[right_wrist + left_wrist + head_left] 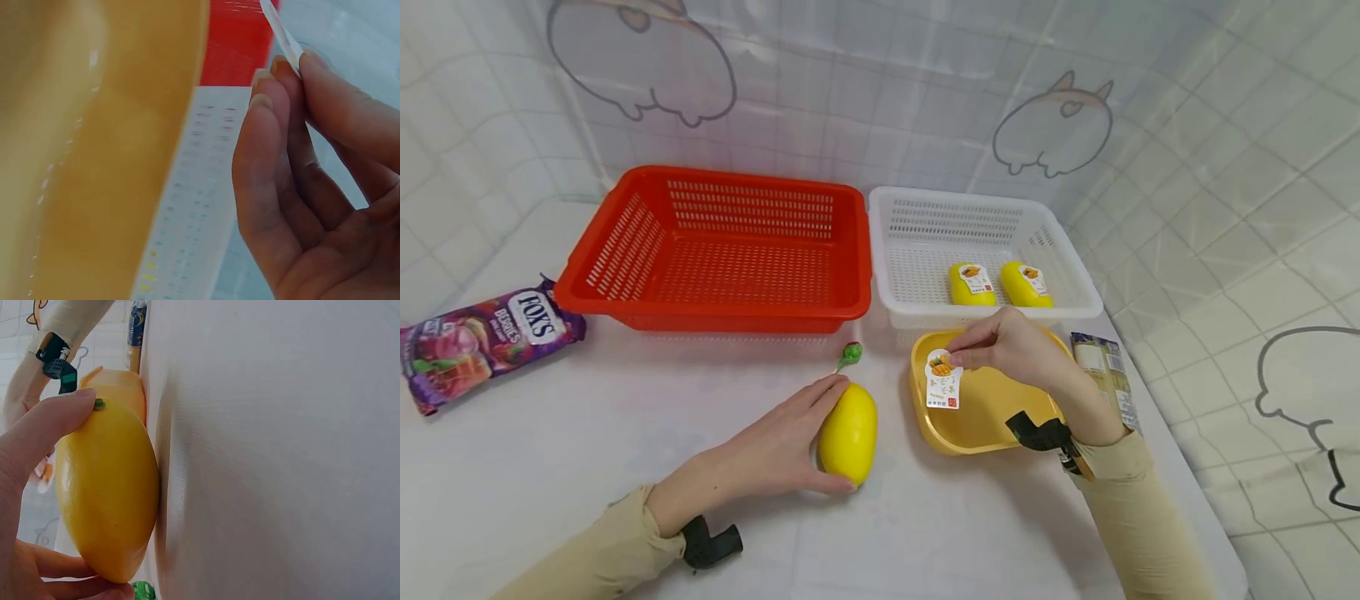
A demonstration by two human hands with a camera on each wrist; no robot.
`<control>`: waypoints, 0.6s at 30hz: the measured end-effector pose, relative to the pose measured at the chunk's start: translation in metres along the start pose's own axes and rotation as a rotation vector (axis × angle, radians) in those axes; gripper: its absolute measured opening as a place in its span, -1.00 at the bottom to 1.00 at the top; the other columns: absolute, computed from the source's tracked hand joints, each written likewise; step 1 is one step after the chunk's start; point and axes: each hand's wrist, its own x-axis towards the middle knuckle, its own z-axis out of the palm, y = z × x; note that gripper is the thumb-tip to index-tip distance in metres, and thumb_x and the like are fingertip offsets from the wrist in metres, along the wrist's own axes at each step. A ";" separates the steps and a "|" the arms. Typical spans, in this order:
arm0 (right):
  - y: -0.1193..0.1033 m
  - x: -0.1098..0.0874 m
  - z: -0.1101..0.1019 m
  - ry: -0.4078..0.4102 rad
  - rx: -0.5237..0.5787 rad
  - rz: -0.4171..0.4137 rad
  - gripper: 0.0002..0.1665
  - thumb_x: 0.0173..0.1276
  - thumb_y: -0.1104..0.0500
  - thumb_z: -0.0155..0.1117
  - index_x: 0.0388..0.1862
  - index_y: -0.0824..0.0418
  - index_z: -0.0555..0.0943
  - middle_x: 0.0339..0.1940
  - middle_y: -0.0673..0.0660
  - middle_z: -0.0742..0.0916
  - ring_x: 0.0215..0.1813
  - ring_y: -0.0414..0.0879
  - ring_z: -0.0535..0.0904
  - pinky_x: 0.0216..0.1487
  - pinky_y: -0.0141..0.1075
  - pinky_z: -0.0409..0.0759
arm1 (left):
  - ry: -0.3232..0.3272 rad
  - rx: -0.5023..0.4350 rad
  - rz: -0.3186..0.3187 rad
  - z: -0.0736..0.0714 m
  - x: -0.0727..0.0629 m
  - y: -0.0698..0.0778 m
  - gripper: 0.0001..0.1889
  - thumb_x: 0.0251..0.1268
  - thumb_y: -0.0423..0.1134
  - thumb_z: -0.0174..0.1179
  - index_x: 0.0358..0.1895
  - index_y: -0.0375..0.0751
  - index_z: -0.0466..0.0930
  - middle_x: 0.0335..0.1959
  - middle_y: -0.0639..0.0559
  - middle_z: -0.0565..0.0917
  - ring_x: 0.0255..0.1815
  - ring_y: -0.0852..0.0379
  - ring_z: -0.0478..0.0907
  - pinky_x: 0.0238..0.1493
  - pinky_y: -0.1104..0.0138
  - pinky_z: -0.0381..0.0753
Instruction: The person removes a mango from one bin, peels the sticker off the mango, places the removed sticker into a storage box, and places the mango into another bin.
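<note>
A yellow mango [850,433] lies on the table, and my left hand [775,437] grips it with the thumb at one end and the fingers at the other. The left wrist view shows the mango [109,487] from its side, a small green stem spot by the thumb. My right hand [1015,350] pinches a white sticker [943,379] printed with a mango picture, over the golden-yellow plastic basin [951,446]. In the right wrist view the sticker [282,34] appears edge-on between thumb and fingertips. Two mangoes with such stickers, one a stickered mango [964,287], lie in the white basket [917,314].
A red basket [715,315] stands at the back left beside the white one. At far left lies a purple Fox's candy bag [493,337]. A green-wrapped lollipop [850,354] lies beyond the left hand. Right of the basin is a flat packet [1105,371].
</note>
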 end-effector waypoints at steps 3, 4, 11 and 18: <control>0.003 0.004 -0.001 -0.037 -0.044 -0.002 -0.81 0.22 0.22 0.50 -0.17 0.20 0.82 -0.28 0.06 0.83 -0.28 -0.14 0.72 -0.20 -0.36 0.70 | -0.001 -0.004 0.005 -0.001 -0.001 0.000 0.26 -0.10 0.35 0.46 0.59 -0.23 0.02 0.61 -0.08 0.06 0.58 -0.08 0.11 0.50 -0.02 0.26; 0.004 0.006 -0.001 -0.045 -0.068 -0.007 -0.81 0.22 0.23 0.49 -0.17 0.21 0.81 -0.28 0.06 0.83 -0.29 -0.14 0.71 -0.21 -0.37 0.69 | -0.002 -0.006 0.009 -0.001 -0.001 0.001 0.26 -0.10 0.35 0.46 0.59 -0.23 0.02 0.61 -0.08 0.06 0.58 -0.08 0.11 0.50 -0.02 0.26; 0.008 0.018 -0.004 -0.125 -0.144 -0.026 -0.81 0.23 0.27 0.48 -0.17 0.29 0.79 -0.32 0.09 0.82 -0.32 -0.15 0.69 -0.22 -0.37 0.67 | -0.003 -0.002 0.016 0.001 0.000 0.001 0.26 -0.10 0.35 0.46 0.59 -0.24 0.02 0.61 -0.08 0.06 0.58 -0.08 0.11 0.50 -0.02 0.26; 0.011 0.025 -0.002 -0.177 -0.148 0.043 -0.82 0.24 0.27 0.47 -0.17 0.27 0.78 -0.36 0.06 0.81 -0.35 -0.14 0.67 -0.21 -0.32 0.67 | -0.008 0.015 0.014 0.001 0.001 0.000 0.27 -0.10 0.36 0.46 0.60 -0.23 0.00 0.62 -0.09 0.05 0.59 -0.07 0.10 0.50 -0.02 0.26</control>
